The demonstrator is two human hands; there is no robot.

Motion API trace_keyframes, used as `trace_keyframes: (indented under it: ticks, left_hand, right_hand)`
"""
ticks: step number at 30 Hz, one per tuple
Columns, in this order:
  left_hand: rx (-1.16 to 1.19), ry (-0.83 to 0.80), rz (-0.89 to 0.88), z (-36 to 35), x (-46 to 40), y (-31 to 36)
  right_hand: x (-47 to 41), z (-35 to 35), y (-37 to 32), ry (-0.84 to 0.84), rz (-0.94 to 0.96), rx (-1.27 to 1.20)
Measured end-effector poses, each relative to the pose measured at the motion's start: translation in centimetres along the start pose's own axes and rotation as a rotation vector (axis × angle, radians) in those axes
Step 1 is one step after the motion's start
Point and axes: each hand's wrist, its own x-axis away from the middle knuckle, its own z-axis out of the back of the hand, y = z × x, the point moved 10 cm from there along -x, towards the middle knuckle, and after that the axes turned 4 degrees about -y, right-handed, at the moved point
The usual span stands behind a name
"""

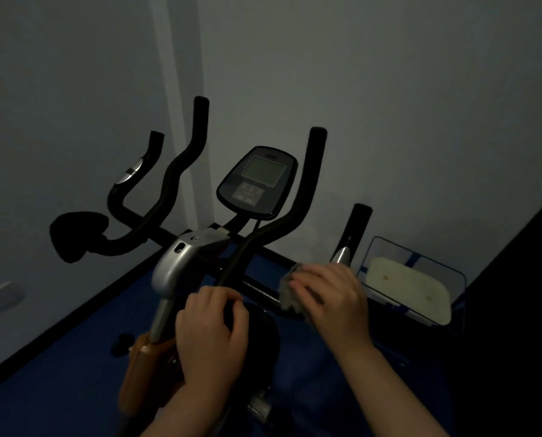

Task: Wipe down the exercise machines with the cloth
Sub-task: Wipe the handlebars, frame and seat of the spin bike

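Your right hand [329,298] lies over a grey fuzzy cloth [290,293], fingers bent around it and pressing it against a dark bar of the exercise bike [181,263]; the cloth bunches out from under your fingertips on the left side of the hand. Your left hand [211,335] sits just beside it, lower and to the left, fingers curled around a rounded black part of the bike, with the thumb tucked near the frame. The two hands are near each other but not touching.

Past your hands, the bike's silver-grey neck cover rises to a black oval console [257,184] with a pale square screen and a pad of buttons beneath it. Black padded handlebars [310,184] curve upward on both sides of the console, and a further pair spreads out wider, the left one bearing a shiny metal sensor strip. An orange-brown frame section [140,373] runs down at lower left beside a small black knob.

To the right, near the wall, stands a clear-sided box [452,279] holding a pale cream pad [411,288]. The floor [58,389] is deep blue, edged by a dark skirting against grey walls. The room is dim.
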Motion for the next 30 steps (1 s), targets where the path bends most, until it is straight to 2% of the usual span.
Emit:
trace_keyframes:
  ticks: [3, 5, 8, 10, 11, 15, 19, 21, 23, 27, 30]
  left_hand:
    - [-0.184, -0.076, -0.179, -0.9, -1.4, 2.8]
    - [-0.258, -0.119, -0.281, -2.5, -2.6, 4.8]
    - [-0.241, -0.137, -0.289, -4.5, -3.6, 6.0]
    - [-0.215, -0.130, -0.256, -5.0, -3.6, 5.7]
    - [-0.198, -0.122, -0.244, -5.0, -3.5, 5.5]
    - [-0.173, -0.109, -0.244, -4.4, -3.4, 5.5]
    - [-0.154, -0.118, -0.226, -4.4, -3.4, 5.4]
    - [-0.120, -0.122, -0.237, -4.3, -3.4, 5.6]
    - [0.009, -0.152, -0.207, -4.2, -3.6, 5.7]
    - [0.626, -0.371, 0.126, -5.6, -3.7, 5.6]
    - [0.792, -0.539, 0.288, -7.9, -3.1, 6.1]
  right_hand:
    - [-0.2, 2.8, 4.6, 0.237, -0.192, -0.044]
    - [0.9, 2.8, 5.3, 0.308, -0.293, -0.102]
    - [1.6, 0.9, 3.0, 0.187, -0.163, -0.110]
    - [0.4, 1.0, 4.0, 0.140, -0.099, -0.114]
    - [-0.4, 1.5, 5.1, 0.158, -0.121, -0.115]
    - [-1.6, 2.4, 8.0, 0.252, -0.400, -0.142]
    - [-0.2, 1.5, 5.1, 0.130, -0.369, -0.134]
    - [0.2, 1.6, 5.3, 0.091, -0.413, -0.212]
    - [0.3, 1.4, 5.5, 0.043, -0.520, -0.414]
    - [0.1, 0.9, 4.1, -0.143, -0.594, -0.745]
    - [0.0, 0.9, 3.1, -0.242, -0.613, -0.952]
